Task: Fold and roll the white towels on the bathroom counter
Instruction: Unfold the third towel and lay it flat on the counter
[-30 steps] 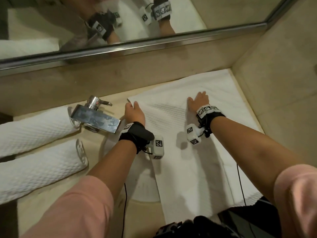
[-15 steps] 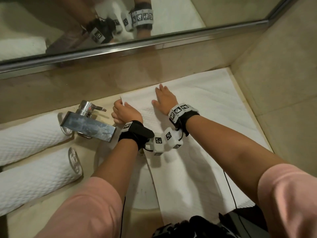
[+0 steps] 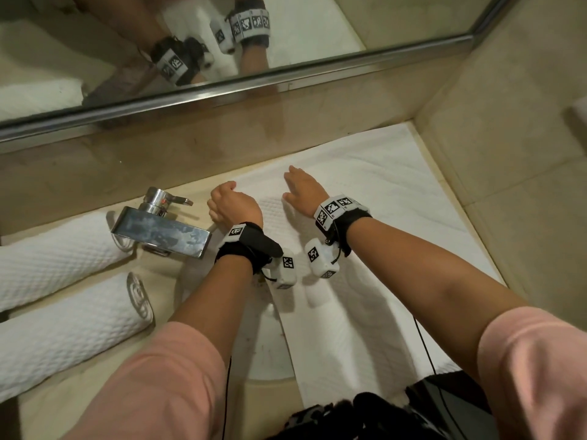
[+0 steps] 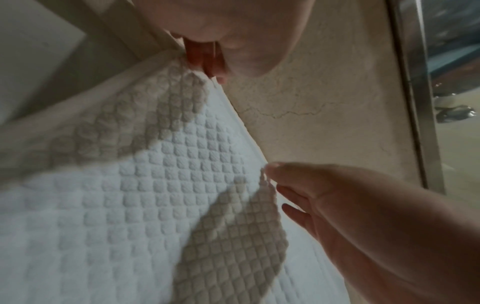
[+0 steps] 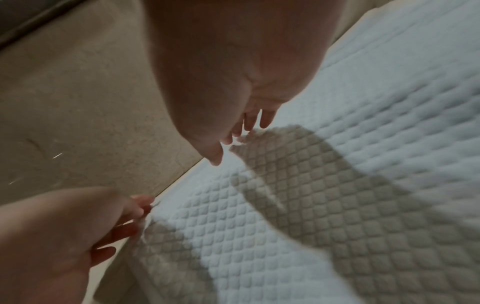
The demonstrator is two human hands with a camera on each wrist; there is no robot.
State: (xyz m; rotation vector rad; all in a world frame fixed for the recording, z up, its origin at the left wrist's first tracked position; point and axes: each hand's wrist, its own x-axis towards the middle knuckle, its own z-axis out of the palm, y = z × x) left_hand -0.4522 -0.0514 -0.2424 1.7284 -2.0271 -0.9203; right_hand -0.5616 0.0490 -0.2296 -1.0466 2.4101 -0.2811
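Note:
A white waffle-weave towel [image 3: 374, 236] lies spread over the right of the beige counter [image 3: 63, 385] and partly over the sink. My left hand [image 3: 233, 201] is at its far left corner, where curled fingers [image 4: 207, 63] pinch the corner [image 5: 145, 224]. My right hand [image 3: 301, 188] sits just to the right on the towel's far edge. Its thumb [image 4: 272, 166] and fingers pinch a slightly lifted bit of that edge [image 4: 265, 174]. The right hand's fingertips [image 5: 246, 127] touch the fabric.
A chrome faucet [image 3: 162, 230] stands directly left of my left hand. Two rolled white towels [image 3: 57, 255] [image 3: 70, 328] lie at the left. The backsplash and mirror [image 3: 222, 42] rise behind, a wall [image 3: 508, 154] closes the right. The white sink basin [image 3: 263, 344] shows beneath my left forearm.
My right hand slid left along the towel's far edge until it is close to the left hand. The left hand stayed at the corner and curled its fingers on it.

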